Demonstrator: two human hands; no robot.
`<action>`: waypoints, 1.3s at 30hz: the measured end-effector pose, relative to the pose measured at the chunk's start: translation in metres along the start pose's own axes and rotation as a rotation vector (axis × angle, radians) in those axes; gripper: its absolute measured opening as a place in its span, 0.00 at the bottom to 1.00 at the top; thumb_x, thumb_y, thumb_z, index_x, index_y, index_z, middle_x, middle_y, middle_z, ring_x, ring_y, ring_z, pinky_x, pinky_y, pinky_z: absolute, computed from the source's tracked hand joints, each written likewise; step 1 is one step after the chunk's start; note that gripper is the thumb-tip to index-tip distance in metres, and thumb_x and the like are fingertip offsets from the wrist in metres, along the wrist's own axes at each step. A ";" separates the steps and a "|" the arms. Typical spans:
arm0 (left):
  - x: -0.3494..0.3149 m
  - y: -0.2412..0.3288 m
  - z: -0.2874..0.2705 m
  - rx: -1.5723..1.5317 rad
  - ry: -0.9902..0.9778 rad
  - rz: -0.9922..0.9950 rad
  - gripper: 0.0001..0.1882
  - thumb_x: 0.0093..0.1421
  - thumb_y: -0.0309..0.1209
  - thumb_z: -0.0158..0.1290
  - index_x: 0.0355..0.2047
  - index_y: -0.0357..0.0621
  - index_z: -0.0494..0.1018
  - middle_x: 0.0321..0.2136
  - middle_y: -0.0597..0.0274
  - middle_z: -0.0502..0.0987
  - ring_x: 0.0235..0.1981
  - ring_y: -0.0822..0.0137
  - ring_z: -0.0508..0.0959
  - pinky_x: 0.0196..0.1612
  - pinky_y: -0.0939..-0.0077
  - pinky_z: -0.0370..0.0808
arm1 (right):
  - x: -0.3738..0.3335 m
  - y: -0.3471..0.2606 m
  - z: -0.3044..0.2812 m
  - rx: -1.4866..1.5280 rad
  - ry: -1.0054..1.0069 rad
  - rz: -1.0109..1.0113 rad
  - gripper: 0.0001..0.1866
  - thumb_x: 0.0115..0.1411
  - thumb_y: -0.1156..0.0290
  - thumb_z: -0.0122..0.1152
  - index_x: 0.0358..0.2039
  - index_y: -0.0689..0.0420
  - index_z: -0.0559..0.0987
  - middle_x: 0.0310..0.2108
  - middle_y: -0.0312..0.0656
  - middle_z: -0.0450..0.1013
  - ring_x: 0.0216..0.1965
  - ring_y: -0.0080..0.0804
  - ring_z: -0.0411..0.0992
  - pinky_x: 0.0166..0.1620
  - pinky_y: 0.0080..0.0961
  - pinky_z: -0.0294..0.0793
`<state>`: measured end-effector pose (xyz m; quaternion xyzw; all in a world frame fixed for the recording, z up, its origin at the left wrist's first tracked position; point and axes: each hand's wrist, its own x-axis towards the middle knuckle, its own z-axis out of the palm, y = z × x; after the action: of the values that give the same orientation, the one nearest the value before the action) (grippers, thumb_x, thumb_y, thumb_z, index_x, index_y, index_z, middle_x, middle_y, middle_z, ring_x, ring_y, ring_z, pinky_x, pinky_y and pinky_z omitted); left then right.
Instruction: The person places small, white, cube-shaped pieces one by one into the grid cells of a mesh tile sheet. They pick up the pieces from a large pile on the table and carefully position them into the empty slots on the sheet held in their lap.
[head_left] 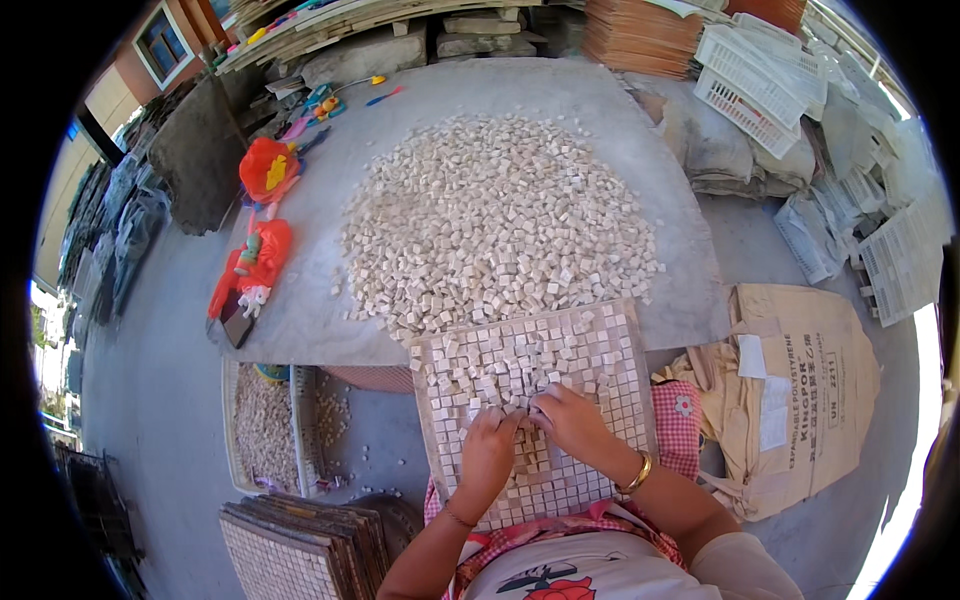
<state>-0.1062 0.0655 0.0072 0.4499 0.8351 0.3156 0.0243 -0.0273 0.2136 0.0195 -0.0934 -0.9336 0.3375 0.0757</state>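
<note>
My left hand [488,455] and right hand [575,425] nearly meet, fingertips pinched, on what I can't tell, over the mosaic tray [425,400] between me and the table [310,325]; its sides point away, slightly leftward, long axis unclear.

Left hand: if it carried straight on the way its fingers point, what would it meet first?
Probably the loose cubes on the board, just beyond the left hand's fingertips. The right hand is so close that they might brush; depth is unclear.
</note>
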 end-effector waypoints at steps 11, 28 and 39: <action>0.008 -0.004 -0.001 0.150 0.020 0.121 0.12 0.45 0.21 0.49 0.33 0.39 0.70 0.26 0.56 0.66 0.31 0.58 0.70 0.33 0.67 0.69 | -0.024 0.020 -0.023 1.071 -0.154 0.374 0.10 0.53 0.70 0.58 0.34 0.61 0.72 0.28 0.34 0.68 0.26 0.20 0.66 0.30 0.20 0.68; 0.001 -0.015 -0.034 -1.572 -0.047 -0.739 0.02 0.55 0.23 0.50 0.27 0.44 0.69 0.30 0.66 0.73 0.24 0.79 0.67 0.28 0.85 0.65 | -0.012 -0.013 0.003 -0.084 -0.090 0.068 0.11 0.49 0.69 0.60 0.34 0.56 0.74 0.27 0.43 0.69 0.29 0.43 0.71 0.32 0.35 0.71; -0.011 -0.005 -0.010 -0.463 -0.119 -0.406 0.04 0.52 0.22 0.50 0.27 0.42 0.74 0.24 0.61 0.73 0.24 0.65 0.72 0.25 0.72 0.68 | -0.031 -0.014 -0.004 0.122 -0.058 0.047 0.12 0.51 0.72 0.54 0.38 0.53 0.73 0.31 0.44 0.70 0.33 0.44 0.71 0.34 0.37 0.70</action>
<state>-0.1069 0.0503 0.0099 0.2742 0.8108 0.4595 0.2373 0.0019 0.1983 0.0289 -0.1006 -0.9107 0.3979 0.0460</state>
